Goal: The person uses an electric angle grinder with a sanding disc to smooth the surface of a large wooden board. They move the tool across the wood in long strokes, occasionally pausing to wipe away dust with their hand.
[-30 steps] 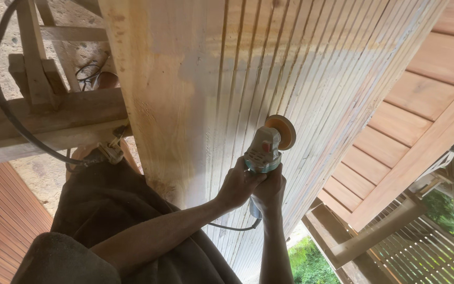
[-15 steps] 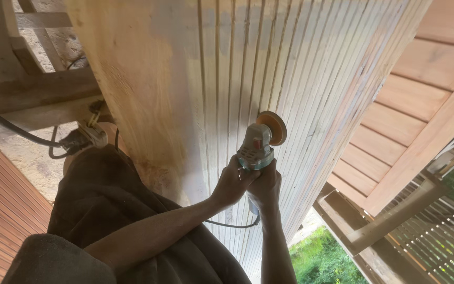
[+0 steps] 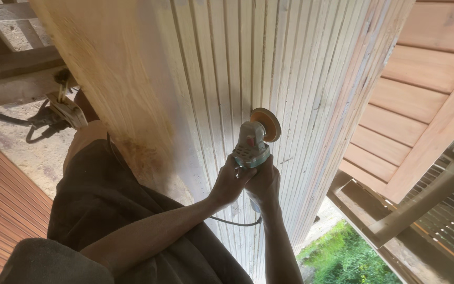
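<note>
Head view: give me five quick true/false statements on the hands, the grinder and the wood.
1. Both hands grip the angle grinder. True: the left hand and the right hand wrap its body from below.
2. The sanding disc sits against the grooved wood panel. True, as far as the view shows.
3. The grinder is cordless. False: a dark cord hangs from below the hands.
4. The panel under the disc is smooth, without grooves. False: long parallel grooves run along it.
5. The left hand rests flat on the panel. False: it is closed around the grinder.
</note>
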